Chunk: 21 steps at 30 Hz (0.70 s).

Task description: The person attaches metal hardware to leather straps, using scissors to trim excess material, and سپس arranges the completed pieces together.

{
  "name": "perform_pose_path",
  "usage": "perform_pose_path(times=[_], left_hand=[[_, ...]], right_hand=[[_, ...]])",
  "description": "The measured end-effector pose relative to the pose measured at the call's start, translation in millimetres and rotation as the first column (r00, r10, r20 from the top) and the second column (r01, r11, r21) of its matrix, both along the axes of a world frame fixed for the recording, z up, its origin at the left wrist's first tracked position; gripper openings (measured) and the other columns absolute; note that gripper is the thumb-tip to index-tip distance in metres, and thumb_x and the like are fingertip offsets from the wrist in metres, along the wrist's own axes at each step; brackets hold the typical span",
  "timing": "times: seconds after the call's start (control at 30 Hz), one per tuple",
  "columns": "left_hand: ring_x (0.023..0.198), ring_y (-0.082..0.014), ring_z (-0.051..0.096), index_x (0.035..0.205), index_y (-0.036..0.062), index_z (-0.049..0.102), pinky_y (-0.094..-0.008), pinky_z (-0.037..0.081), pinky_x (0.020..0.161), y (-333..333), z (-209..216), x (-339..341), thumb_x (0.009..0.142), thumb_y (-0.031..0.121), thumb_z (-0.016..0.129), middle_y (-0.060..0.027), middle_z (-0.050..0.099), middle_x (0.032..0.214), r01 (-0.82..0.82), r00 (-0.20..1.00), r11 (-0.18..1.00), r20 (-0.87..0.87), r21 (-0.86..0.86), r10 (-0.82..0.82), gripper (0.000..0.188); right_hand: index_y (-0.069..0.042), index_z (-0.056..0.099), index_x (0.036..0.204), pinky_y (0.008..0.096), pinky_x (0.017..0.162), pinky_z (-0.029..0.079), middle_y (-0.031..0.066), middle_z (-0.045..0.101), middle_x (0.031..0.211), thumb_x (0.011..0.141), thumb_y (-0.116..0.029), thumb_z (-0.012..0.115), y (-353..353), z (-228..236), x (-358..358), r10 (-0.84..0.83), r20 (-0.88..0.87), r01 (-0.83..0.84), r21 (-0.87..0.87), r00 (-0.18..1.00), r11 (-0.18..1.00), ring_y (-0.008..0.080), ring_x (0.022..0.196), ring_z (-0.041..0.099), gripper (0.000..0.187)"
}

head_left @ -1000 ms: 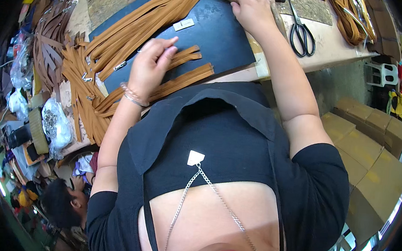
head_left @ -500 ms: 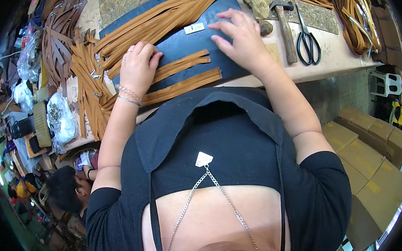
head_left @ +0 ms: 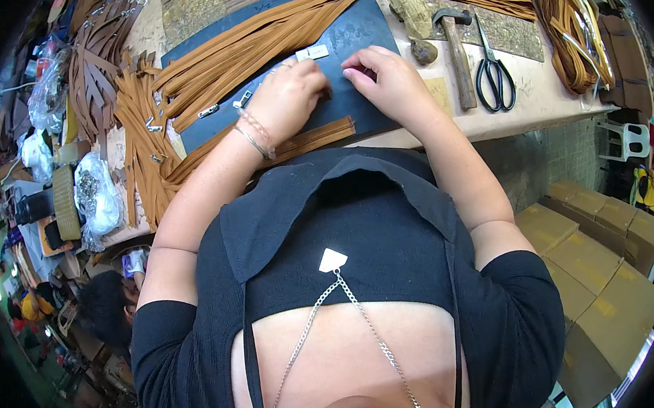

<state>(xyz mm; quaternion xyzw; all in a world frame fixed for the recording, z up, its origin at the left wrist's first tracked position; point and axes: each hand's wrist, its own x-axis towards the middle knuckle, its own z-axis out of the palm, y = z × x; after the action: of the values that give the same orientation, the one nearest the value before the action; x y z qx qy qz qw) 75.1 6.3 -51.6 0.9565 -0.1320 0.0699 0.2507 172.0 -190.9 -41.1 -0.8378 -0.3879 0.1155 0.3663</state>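
Observation:
My left hand (head_left: 290, 97) is over the dark blue board (head_left: 362, 24), its fingers bent and smeared by motion, so any hold is hidden. Close to its right, my right hand (head_left: 389, 79) has its fingers curled toward the thumb; whatever lies between them does not show. Just beyond my left fingers is a small white tag (head_left: 312, 53). A bundle of tan-brown zipper tapes (head_left: 254, 47) slants across the board. Another zipper tape (head_left: 320, 137) runs along the near edge, partly under my left wrist. Metal zipper sliders (head_left: 208, 111) rest left of my left wrist.
At right on the table are a hammer (head_left: 460, 62), black-handled scissors (head_left: 495, 79), a rounded stone-like lump (head_left: 423, 53) and a coil of brown tape (head_left: 569, 43). Loose brown strips (head_left: 98, 67) hang at left. Cardboard boxes (head_left: 601, 291) stand on the right; a person (head_left: 104, 306) sits lower left.
My left hand has moved right across the board, uncovering metal sliders. The shorter tapes near it are now out of sight. My right hand has lowered and its spread fingers have curled in.

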Motion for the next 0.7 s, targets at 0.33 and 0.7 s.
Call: perform_pose_path(times=[0.33,0.7], left_hand=[[0.088,-0.01,0.062,0.119,0.0059,0.057,-0.0234,0.052,0.078,13,83,21,0.092,0.006,0.067,-0.003,0.063,0.095,-0.105,0.99,0.483,-0.048,-0.869,0.129,0.028],[0.092,-0.0309,0.06,0.1,0.008,0.07,-0.0385,0.049,0.083,43,4,-35,0.082,0.026,0.073,-0.0101,0.065,0.094,-0.2,0.98,0.973,0.018,0.113,0.2,0.025]], right_hand=[[-0.004,0.049,0.122,0.0306,0.088,0.054,0.014,0.064,0.104,0.093,-0.004,0.064,38,48,-14,0.38,-0.565,0.316,0.777,0.733,0.545,0.0164,0.094,0.065,0.033],[0.003,0.054,0.115,0.0176,0.029,0.046,0.0184,0.051,0.104,0.093,0.001,0.056,-96,166,-5,0.797,-0.351,-0.036,0.906,0.492,0.421,0.0099,0.039,0.05,0.022]])
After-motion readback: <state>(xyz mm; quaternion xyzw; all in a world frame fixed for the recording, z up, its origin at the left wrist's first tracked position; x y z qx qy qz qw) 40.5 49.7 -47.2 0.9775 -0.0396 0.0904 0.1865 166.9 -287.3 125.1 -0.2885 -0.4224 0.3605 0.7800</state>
